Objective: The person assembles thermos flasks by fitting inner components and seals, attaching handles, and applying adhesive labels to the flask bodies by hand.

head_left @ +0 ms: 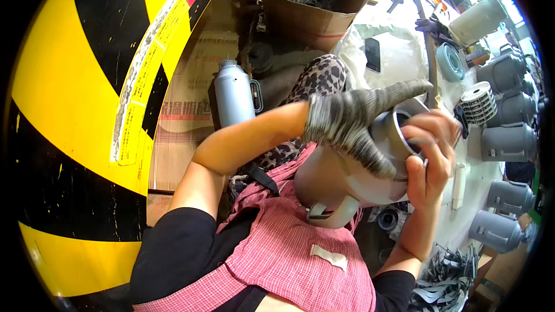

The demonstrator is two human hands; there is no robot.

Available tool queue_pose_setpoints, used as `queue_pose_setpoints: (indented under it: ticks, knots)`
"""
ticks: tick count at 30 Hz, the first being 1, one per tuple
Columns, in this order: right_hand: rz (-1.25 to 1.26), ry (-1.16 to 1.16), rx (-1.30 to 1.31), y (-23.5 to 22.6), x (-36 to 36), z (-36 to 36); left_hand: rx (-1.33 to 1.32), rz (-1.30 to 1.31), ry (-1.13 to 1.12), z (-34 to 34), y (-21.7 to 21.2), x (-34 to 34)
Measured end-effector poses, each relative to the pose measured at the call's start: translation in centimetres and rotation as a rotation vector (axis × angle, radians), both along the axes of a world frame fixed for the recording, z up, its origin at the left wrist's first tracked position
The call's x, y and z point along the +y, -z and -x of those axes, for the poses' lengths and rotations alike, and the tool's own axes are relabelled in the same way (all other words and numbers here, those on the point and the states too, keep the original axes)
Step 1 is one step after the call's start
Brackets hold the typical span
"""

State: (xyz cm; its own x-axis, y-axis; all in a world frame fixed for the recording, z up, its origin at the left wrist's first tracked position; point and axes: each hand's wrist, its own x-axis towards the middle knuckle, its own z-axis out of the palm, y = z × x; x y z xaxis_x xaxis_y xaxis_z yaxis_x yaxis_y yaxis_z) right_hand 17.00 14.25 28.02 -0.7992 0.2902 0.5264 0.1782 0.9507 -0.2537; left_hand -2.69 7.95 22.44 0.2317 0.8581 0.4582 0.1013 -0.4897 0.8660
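Against our pink apron [303,257], we steady 1 grey jug [355,188] on its side, gloved L hand [355,117] clasped round its neck; our bare R hand [430,144] curls at the rim [395,132], too blurred to tell if it grips. Slick knit could let the jug roll, prob. dropping it. We count 1 standing jug [233,95] beyond our L forearm, min. 5 bench jugs [509,141] & 1 label roll [478,103].

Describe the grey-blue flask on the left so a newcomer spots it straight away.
Find the yellow-and-black striped surface at left. Right of it, against brown cardboard and above the left forearm, is the grey-blue flask with a looped handle. Unlike the grey jugs lined up far right, it sits on its own.
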Motion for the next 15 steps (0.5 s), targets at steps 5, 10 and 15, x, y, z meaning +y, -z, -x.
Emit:
queue_pose_setpoints:
  ticks: [5, 10, 15]
  knots:
    - [-0.002, -0.461, 0.08, -0.9, 1.7, 0.1, -0.004, -0.066, 0.236, -0.1, -1.6, 1.5]
    - [-0.022, -0.623, 0.067, -0.8, 2.2, 1.3, -0.017, 0.016, 0.248, -0.2, 0.1, 0.6]
    - [-0.181, -0.48, 0.256, -3.7, 7.1, 3.7, 0.072, -0.146, -0.446, 9.3, 0.2, 5.4]
